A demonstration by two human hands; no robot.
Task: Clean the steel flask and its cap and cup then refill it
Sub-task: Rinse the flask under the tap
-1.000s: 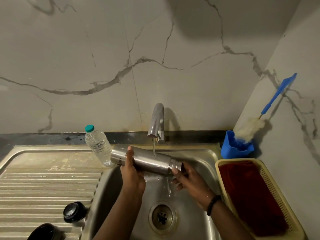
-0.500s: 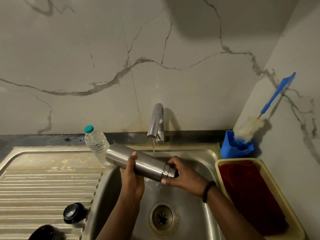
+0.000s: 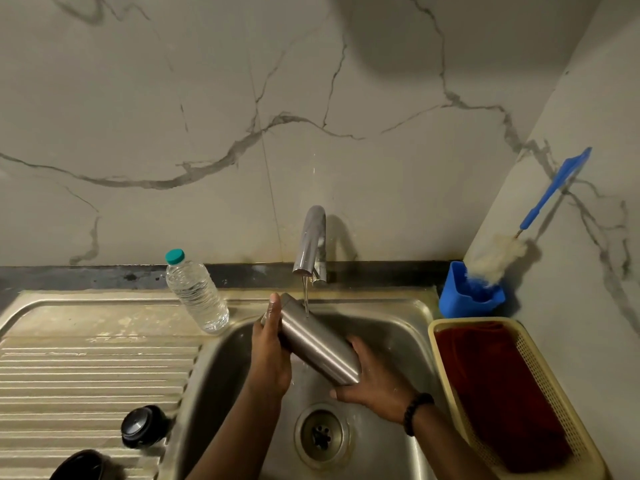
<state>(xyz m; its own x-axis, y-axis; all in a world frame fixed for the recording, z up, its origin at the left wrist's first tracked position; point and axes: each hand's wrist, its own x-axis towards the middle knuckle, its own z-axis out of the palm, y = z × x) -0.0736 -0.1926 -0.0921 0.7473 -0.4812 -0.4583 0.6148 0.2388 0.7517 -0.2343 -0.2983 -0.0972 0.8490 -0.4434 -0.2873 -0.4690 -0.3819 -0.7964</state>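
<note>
Your clearest room is the ribbed drainboard point(image 3: 86, 368) at left centre; only the black cap point(image 3: 142, 426) and cup point(image 3: 83, 465) sit along its lower edge. The water bottle point(image 3: 195, 296) blocks its upper right corner. The tap point(image 3: 311, 244) overhangs the basin, and the yellow basket point(image 3: 554, 393) and blue holder point(image 3: 471, 296) crowd the right.

Both forearms reach forward from the bottom edge. Left hand point(image 3: 268, 355) upright, fingers wrapped round the steel flask point(image 3: 317, 342), thumb extended up along its upper end. Right hand point(image 3: 372, 379) cups the flask's lower end, fingers curled beneath; dark beaded band at wrist.
</note>
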